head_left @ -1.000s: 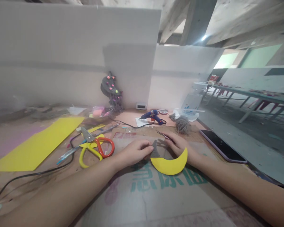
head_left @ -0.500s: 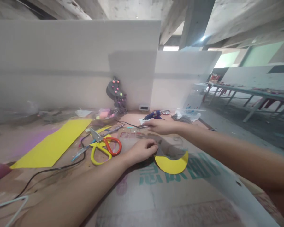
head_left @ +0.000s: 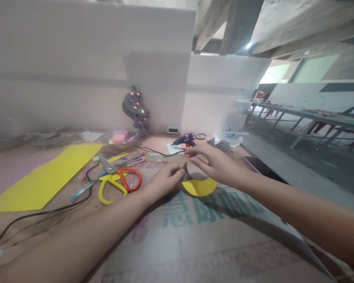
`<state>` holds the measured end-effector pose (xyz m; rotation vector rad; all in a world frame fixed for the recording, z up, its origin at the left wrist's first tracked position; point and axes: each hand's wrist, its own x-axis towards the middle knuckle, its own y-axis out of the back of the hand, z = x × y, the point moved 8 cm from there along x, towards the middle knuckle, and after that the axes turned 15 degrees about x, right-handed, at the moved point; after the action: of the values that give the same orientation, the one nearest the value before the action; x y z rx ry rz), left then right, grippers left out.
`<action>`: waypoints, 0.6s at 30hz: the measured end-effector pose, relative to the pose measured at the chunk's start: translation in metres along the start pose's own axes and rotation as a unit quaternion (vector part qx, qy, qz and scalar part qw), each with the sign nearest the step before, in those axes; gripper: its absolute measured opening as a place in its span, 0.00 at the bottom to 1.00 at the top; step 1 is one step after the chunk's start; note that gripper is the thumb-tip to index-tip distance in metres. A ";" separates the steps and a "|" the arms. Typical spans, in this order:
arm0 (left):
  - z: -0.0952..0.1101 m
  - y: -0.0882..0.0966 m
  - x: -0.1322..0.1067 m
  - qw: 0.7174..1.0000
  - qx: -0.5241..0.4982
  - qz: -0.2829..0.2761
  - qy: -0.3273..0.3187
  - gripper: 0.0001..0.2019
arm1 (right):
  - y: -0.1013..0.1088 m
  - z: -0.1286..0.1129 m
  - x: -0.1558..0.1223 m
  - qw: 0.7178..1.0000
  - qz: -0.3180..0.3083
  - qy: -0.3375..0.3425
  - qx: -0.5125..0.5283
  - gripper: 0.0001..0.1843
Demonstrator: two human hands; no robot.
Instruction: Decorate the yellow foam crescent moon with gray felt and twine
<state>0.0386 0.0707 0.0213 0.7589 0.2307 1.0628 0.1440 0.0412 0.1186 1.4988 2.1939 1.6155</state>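
Yellow crescent (head_left: 200,188), pinched by left hand (head_left: 165,181), partly hidden by right hand (head_left: 214,163), fingers parted.

Big green characters (head_left: 178,214) and faint red print (head_left: 247,257) mark the sheet (head_left: 153,251) toward the front edge of the surface (head_left: 159,140); none can be read.

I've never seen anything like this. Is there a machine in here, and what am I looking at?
No machine: these are a person's bare hands, seen from a camera worn on the head, looking forward and down. The left hand pinches the grey tip of a yellow crescent. The right hand is poised by the crescent's other side; whether it holds anything isn't clear. Around them on the table lie scissors with red and yellow handles, a yellow sheet, a blue glue gun and a phone.
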 end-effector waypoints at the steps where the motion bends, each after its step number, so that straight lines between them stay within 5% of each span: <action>1: 0.001 0.001 0.000 1.000 0.001 0.008 0.001 0.14 | 0.002 0.007 -0.012 1.000 0.006 -0.015 0.000 0.13; 8: -0.001 0.008 -0.001 0.999 0.019 0.039 0.005 0.15 | 0.015 0.072 -0.046 0.983 0.129 -0.114 0.069 0.13; 14: -0.013 0.010 0.001 0.998 -0.025 0.062 0.013 0.13 | 0.030 0.111 -0.049 0.928 0.221 -0.180 0.241 0.14; 18: -0.012 0.011 0.001 0.996 -0.040 0.077 0.006 0.14 | 0.006 0.112 -0.054 0.873 0.166 -0.258 0.379 0.11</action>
<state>0.0252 0.0794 0.0197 0.7062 0.1395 1.2151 0.2350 0.0836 0.0458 2.2346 2.4016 0.2128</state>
